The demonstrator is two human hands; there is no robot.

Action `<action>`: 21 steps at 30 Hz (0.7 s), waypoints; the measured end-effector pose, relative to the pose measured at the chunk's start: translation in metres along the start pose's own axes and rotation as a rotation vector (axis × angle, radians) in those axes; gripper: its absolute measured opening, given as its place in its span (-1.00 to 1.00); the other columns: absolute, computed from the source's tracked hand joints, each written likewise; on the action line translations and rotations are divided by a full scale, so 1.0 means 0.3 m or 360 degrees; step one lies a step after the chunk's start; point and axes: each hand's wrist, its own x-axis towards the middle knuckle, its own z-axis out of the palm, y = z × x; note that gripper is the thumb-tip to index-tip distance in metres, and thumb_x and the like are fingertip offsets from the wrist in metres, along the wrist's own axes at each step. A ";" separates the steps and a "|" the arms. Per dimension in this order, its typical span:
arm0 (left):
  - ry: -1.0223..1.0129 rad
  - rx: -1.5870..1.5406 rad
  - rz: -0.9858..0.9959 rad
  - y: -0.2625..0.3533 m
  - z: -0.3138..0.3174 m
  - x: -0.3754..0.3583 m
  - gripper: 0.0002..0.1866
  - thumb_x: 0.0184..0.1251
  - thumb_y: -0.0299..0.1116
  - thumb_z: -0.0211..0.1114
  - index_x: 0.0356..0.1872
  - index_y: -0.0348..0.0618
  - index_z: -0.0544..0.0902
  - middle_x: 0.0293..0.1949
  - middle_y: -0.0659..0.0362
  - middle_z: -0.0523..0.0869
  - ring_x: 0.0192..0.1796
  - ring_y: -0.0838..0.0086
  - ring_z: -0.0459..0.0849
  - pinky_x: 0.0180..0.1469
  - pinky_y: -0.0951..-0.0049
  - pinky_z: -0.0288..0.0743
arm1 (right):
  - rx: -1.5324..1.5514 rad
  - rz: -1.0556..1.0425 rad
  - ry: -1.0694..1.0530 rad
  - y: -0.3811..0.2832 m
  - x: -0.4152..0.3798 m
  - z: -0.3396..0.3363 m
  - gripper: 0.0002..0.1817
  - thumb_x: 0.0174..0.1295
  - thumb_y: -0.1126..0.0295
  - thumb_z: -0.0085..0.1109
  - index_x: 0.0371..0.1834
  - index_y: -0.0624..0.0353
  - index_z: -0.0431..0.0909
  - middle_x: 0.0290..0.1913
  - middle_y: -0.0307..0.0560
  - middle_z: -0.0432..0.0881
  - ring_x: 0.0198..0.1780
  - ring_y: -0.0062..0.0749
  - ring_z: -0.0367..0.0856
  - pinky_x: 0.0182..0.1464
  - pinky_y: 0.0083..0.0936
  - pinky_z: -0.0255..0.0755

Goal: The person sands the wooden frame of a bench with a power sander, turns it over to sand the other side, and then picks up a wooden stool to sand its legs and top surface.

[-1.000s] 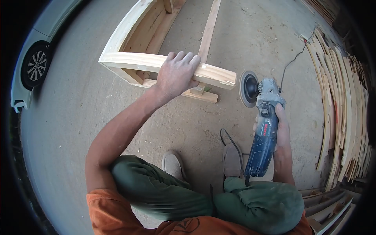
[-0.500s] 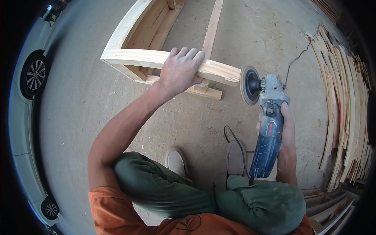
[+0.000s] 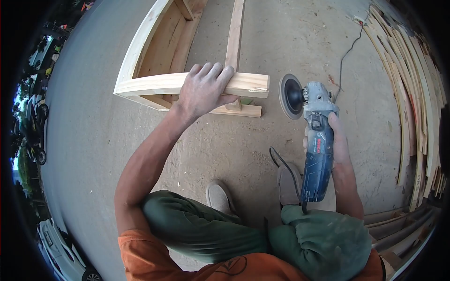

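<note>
My left hand (image 3: 204, 89) is wrapped over the front rail of a pale wooden frame (image 3: 154, 84), fingers over the top and thumb near the rail's underside. The rail's right end looks slightly splintered along its lower edge. In my right hand (image 3: 342, 140) is a blue angle grinder (image 3: 319, 150), held upright by its body, with the thumb along its right side. A round sanding disc (image 3: 290, 96) is fitted at its head and faces the rail's end across a small gap. The grinder's cord hangs from its bottom end past my shoe.
A long stack of thin wooden strips (image 3: 408, 103) lies on the right. A black cable (image 3: 344, 61) runs across the concrete floor near it. More boards (image 3: 398, 225) lie at lower right. At far left are a parked motorcycle (image 3: 35, 126) and a white car (image 3: 61, 253).
The grinder's disc was right at the rail's end and is now apart from it. The frame sits slightly further left and lower in view. The white car has shifted down the left edge.
</note>
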 end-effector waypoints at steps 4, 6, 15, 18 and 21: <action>0.0265 0.0041 0.0200 -0.054 0.038 0.006 -0.30 0.03 0.31 0.46 -0.05 -0.07 0.57 -0.30 0.21 0.64 -0.21 0.39 0.71 -0.10 0.31 0.69 | -0.0109 -0.0015 0.0050 0.052 0.046 -0.036 -0.46 0.50 -0.11 -0.10 0.00 0.21 0.53 -0.38 -0.05 0.65 -0.49 -0.36 0.68 -0.48 -0.46 0.59; 0.0292 0.0028 0.0212 -0.074 0.033 0.007 -0.30 0.04 0.33 0.45 -0.07 -0.09 0.58 -0.34 0.22 0.64 -0.23 0.41 0.71 -0.14 0.34 0.69 | -0.0127 0.0030 0.0059 0.083 0.071 -0.055 -0.50 0.49 -0.07 -0.07 0.01 0.20 0.52 -0.38 -0.05 0.65 -0.49 -0.38 0.68 -0.48 -0.46 0.58; 0.0739 0.0057 0.0209 -0.193 -0.032 -0.007 -0.29 0.01 0.46 0.44 -0.25 -0.06 0.65 -0.59 0.28 0.60 -0.48 0.55 0.69 -0.44 0.50 0.66 | -0.0180 0.0083 0.0172 0.251 0.195 -0.027 -0.59 0.42 0.09 0.14 0.10 0.21 0.46 -0.38 -0.07 0.62 -0.52 -0.44 0.64 -0.50 -0.48 0.58; 0.0727 0.0067 0.0229 -0.204 -0.048 -0.013 -0.29 -0.04 0.39 0.52 -0.20 -0.09 0.66 -0.52 0.22 0.67 -0.43 0.51 0.74 -0.37 0.47 0.71 | -0.0202 -0.0020 0.0155 0.278 0.225 -0.003 -0.58 0.41 0.10 0.15 0.11 0.21 0.46 -0.36 -0.07 0.62 -0.51 -0.46 0.63 -0.49 -0.49 0.58; 0.0757 0.0050 0.0264 -0.209 -0.024 -0.014 -0.27 -0.07 0.35 0.56 -0.15 -0.12 0.68 -0.48 0.18 0.72 -0.41 0.46 0.77 -0.32 0.44 0.74 | -0.0324 -0.0031 0.0093 0.291 0.244 0.035 -0.58 0.42 0.12 0.15 0.13 0.21 0.46 -0.36 -0.09 0.61 -0.50 -0.48 0.62 -0.48 -0.49 0.58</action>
